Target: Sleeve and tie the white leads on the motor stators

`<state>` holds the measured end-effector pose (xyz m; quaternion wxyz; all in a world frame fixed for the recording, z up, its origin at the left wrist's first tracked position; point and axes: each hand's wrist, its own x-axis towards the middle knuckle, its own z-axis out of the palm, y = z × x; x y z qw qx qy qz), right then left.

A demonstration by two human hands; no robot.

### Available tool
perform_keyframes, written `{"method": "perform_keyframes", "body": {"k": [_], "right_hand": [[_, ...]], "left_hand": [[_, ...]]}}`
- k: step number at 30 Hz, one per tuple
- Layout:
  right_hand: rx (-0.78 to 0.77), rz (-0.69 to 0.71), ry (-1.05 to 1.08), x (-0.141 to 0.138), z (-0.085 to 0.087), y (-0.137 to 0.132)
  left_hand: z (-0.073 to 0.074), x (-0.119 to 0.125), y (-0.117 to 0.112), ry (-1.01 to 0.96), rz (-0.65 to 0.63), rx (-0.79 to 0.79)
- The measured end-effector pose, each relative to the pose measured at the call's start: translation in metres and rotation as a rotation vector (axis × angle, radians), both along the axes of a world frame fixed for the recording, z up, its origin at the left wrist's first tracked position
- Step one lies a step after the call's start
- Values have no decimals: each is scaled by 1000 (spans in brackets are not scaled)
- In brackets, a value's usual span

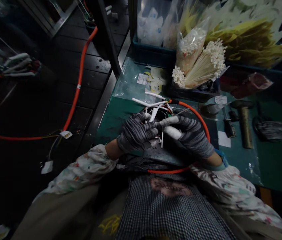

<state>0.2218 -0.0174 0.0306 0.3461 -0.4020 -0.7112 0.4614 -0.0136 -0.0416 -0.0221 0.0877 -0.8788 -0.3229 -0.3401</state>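
Note:
Both my hands wear grey knit gloves and meet over the near edge of the green bench (276,160). My left hand (136,133) grips a bundle of thin wires with white sleeves (156,106) that fan out from the end of an orange cable (196,115). My right hand (193,135) pinches a white tube-like piece (172,131) against the same bundle, fingers closed round it. The orange cable loops from the wire ends around behind my right wrist and back across my lap.
Bundles of white-tipped ties (201,65) and yellow ties (251,43) lie in bags at the back. A hammer (244,123), small tools (228,126) and a spare glove (268,128) lie at right. Another orange cable (79,76) runs over the dark floor at left.

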Motion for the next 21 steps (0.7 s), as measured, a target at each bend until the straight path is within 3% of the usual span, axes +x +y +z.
{"method": "perform_keyframes", "body": {"k": [4,9,15,19,21], "right_hand": [[82,-98,-48,-1,-3,-2],[110,-112,-70,-3,-3,-3],[224,186,0,8,-21,-12],[144,16,3,9,-39,-27],[87,39,5,9,-40,-35]], "left_hand": [[-1,0,2,17,-14,-53],[2,0,5,46,-8,-31],[-1,-2,1,55,3,-64],[-3,-3,0,28,-7,-94],[-5,-3,0,22,-12,-132]]}}
